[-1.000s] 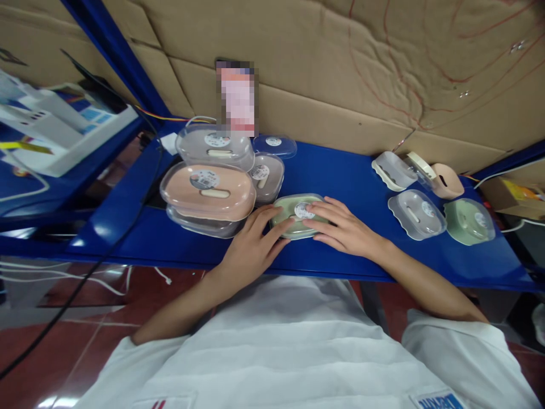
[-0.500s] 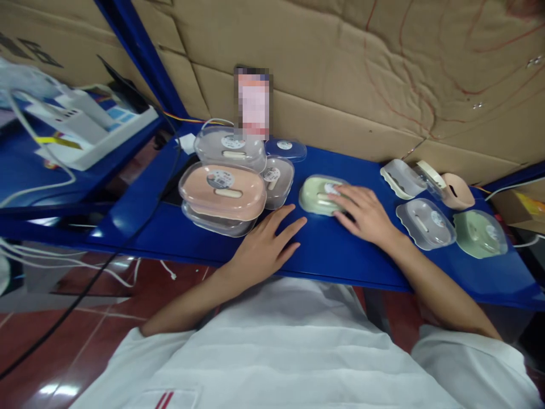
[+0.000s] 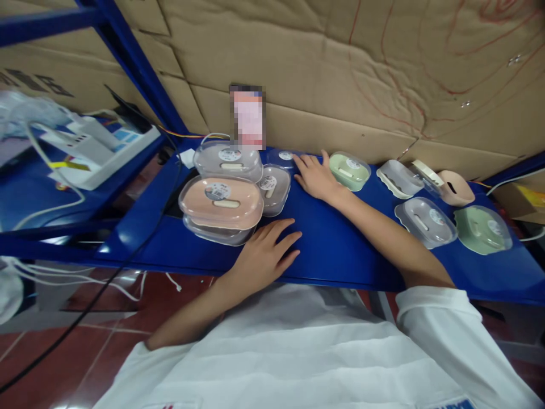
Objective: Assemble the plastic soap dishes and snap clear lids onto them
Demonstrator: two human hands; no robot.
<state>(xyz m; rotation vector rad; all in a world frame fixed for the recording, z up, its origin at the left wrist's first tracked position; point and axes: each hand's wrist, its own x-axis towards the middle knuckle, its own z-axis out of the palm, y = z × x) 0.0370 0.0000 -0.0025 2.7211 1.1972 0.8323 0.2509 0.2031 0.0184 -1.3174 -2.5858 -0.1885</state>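
Observation:
My left hand [image 3: 266, 254] lies flat and open on the blue shelf [image 3: 332, 250], just in front of a stack topped by a pink lidded soap box [image 3: 221, 200]. My right hand [image 3: 313, 177] reaches to the back of the shelf with fingers stretched out, holding nothing. Its fingertips touch a small clear lid [image 3: 281, 155]. A green lidded soap box [image 3: 349, 170] stands just right of that hand, near the cardboard wall. A clear box [image 3: 273, 187] sits between the stack and my right hand.
At the right end lie a clear box [image 3: 426, 221], a green box [image 3: 483, 229], a white tray [image 3: 399, 178] and a pink box part [image 3: 455, 188]. A cardboard wall [image 3: 340, 74] backs the shelf. A white device with cables [image 3: 97, 147] sits on the left shelf.
The green box went from under both hands at the front to the back of the shelf. My right hand let it go and moved left to the small clear lid. My left hand stayed flat.

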